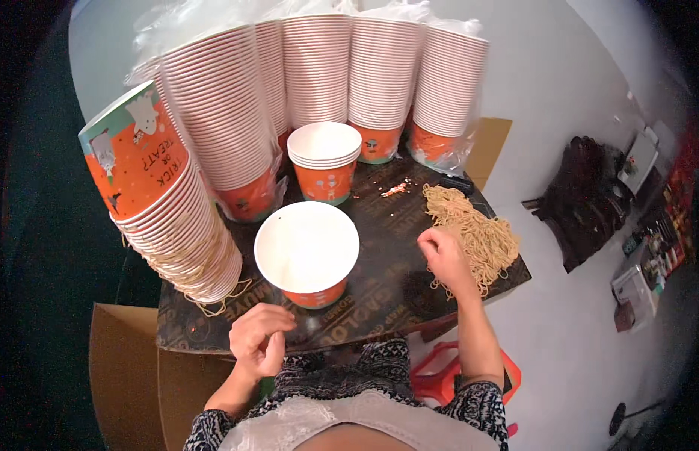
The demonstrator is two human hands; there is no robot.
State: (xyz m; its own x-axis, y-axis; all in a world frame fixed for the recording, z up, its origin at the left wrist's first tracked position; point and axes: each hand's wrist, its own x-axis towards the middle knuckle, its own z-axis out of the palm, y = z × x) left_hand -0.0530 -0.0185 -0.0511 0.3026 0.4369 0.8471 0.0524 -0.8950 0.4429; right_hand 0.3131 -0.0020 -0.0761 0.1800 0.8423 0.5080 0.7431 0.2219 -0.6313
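A white-lined orange paper bucket (307, 249) stands upright with its mouth up in front of me. Just left of its base, by the table's front edge, my left hand (261, 340) is loosely curled, and no object shows in it. My right hand (445, 259) is pinched closed over the near left side of a heap of tan cord loops (481, 239). Whatever lies between those fingertips is too small to make out. Behind the single bucket is a short nested stack of the same buckets (324, 177).
Tall plastic-wrapped bucket stacks (316, 71) line the table's back. At left leans an upside-down stack (143, 161) with cords around its rims. White and orange bits (397, 188) lie near a small black object (456, 183). A cardboard box (128, 376) stands below left, a red stool (439, 376) below right.
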